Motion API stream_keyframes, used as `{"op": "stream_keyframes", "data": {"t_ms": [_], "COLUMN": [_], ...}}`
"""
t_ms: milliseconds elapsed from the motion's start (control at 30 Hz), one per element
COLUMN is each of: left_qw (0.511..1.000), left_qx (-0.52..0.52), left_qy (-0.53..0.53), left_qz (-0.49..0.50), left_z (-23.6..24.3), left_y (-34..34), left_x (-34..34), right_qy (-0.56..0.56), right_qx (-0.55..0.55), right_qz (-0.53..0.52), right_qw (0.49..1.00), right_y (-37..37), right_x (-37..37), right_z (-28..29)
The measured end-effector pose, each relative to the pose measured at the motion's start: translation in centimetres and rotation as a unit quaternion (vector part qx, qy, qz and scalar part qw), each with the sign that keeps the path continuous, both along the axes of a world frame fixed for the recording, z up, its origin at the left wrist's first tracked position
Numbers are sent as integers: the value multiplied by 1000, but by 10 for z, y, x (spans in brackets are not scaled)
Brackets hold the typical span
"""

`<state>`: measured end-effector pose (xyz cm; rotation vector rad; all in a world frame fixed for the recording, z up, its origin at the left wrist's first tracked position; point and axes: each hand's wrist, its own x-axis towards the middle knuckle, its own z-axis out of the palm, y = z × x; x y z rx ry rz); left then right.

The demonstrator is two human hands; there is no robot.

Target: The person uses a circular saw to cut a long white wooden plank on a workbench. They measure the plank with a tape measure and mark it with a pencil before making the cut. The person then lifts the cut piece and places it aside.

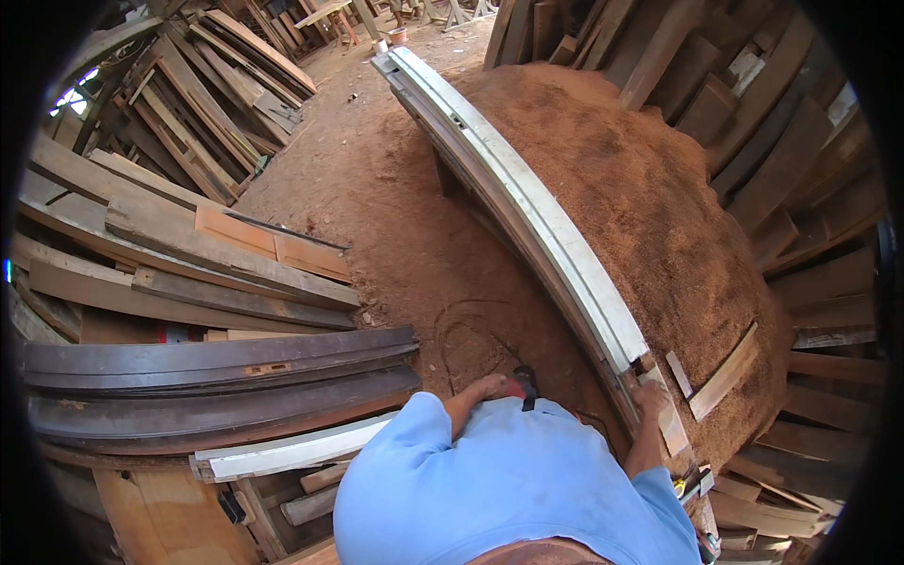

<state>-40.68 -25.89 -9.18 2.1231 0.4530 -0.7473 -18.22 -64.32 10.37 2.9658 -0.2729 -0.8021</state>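
A long white-painted wooden beam (537,212), with slots cut in its face, runs from the far middle to beside my right side. My right hand (649,395) grips its near end, where bare wood shows past the paint. In front of my chest, my left hand (488,385) is closed on a red and black power tool (524,380). My shirt hides most of that tool, so its exact kind is unclear. A thin dark loop like a cord (452,325) lies on the ground beyond it. Near my right forearm is a small yellow and black item (680,488).
A large sawdust heap (612,160) borders the beam's right side, with loose offcuts (725,372) on it. Dark brown timbers (226,363) and a white timber (301,447) lie stacked at left. Boards (659,56) lean along the back right, more planks (198,113) at the far left.
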Motion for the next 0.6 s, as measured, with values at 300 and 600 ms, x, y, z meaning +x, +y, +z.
{"op": "stream_keyframes", "data": {"t_ms": [300, 600], "left_qw": [982, 981], "left_qx": [-3, 67], "left_qy": [78, 14], "left_qz": [171, 184], "left_z": [3, -32], "left_y": [-8, 33], "left_x": [-66, -106], "right_qy": [19, -126], "right_qx": [52, 172], "right_qz": [12, 45], "right_qw": [998, 976], "right_y": [-10, 80], "right_x": [1, 26], "right_z": [2, 8]}}
